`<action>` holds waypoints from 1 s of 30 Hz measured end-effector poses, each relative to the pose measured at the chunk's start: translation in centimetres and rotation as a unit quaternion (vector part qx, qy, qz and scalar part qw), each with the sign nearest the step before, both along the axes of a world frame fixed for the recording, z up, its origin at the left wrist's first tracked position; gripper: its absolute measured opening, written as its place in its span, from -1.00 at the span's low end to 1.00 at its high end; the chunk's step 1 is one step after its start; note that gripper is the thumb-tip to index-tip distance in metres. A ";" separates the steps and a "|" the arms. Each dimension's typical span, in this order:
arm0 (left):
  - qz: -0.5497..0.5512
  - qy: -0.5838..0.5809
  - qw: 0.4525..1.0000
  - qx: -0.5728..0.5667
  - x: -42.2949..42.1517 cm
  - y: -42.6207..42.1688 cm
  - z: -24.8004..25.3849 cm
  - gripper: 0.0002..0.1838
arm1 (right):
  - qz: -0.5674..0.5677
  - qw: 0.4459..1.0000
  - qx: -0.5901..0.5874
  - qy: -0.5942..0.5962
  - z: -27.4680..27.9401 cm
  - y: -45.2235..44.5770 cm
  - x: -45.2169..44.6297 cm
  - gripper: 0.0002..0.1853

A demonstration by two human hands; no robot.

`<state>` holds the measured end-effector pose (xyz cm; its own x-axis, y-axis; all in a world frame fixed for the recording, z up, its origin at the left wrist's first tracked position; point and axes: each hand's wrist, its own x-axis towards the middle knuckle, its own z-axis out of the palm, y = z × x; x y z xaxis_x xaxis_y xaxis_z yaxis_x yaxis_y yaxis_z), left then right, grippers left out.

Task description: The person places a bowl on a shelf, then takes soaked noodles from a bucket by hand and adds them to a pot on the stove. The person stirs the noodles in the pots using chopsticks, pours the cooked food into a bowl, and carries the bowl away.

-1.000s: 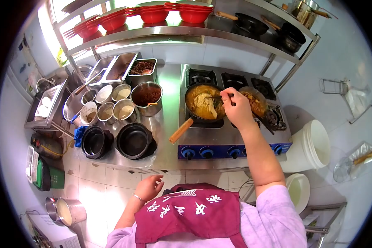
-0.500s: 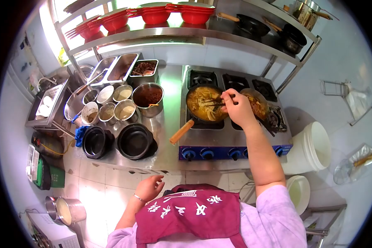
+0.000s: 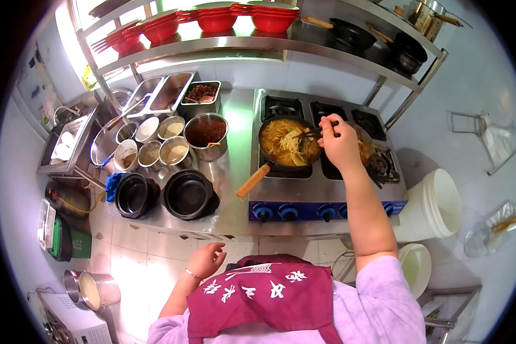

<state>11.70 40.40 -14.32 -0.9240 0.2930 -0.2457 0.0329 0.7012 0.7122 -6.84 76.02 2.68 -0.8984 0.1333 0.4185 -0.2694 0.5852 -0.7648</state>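
Note:
Dark chopsticks (image 3: 309, 134) are gripped in my right hand (image 3: 339, 140), which is over the right rim of a black pan. Their tips reach into the noodles in yellow-orange broth (image 3: 286, 143). The pan sits on the front left burner, its wooden handle (image 3: 252, 181) pointing toward me to the left. Behind my right hand, a second pan of food (image 3: 365, 148) is partly hidden. Low at the counter's front, my left hand (image 3: 207, 260) hangs in the air with loosely curled fingers, touching nothing.
Two black pots (image 3: 190, 195) stand at the counter's front left, with small metal bowls and a pot of dark red sauce (image 3: 206, 133) behind them. Blue knobs (image 3: 288, 212) line the stove front. A shelf (image 3: 241, 43) with red bowls and pans spans above. White buckets (image 3: 436, 203) stand right.
My right hand has shifted slightly right and up. The noodles, bunched and pale a second ago, now lie more spread through the broth, with a pale clump near the chopsticks. My left hand stays put.

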 end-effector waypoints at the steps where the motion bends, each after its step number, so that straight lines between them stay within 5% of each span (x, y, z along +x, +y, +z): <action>1: 0.001 0.000 1.000 -0.002 0.0 0.0 0.0 -0.66 | 0.008 0.999 0.015 0.044 -0.2 -0.3 -0.3 -0.73; 12: -0.004 0.003 1.000 -0.008 0.2 0.2 0.3 -0.66 | 0.033 0.995 -0.093 -0.030 -2.4 0.3 1.5 -0.76; 26: -0.014 -0.008 1.000 -0.018 -0.4 0.2 0.4 -0.65 | 0.012 0.973 -0.186 0.137 0.2 1.1 4.1 -0.78; 30: -0.016 -0.001 1.000 -0.009 -0.5 0.1 0.3 -0.65 | 0.013 0.986 -0.166 0.029 0.1 0.9 3.9 -0.76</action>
<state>11.19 40.50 -13.97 -0.9140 0.3174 -0.2528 0.0536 0.7121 0.7000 -2.96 76.94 2.74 -0.8792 0.2486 0.4064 -0.3297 0.2983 -0.8957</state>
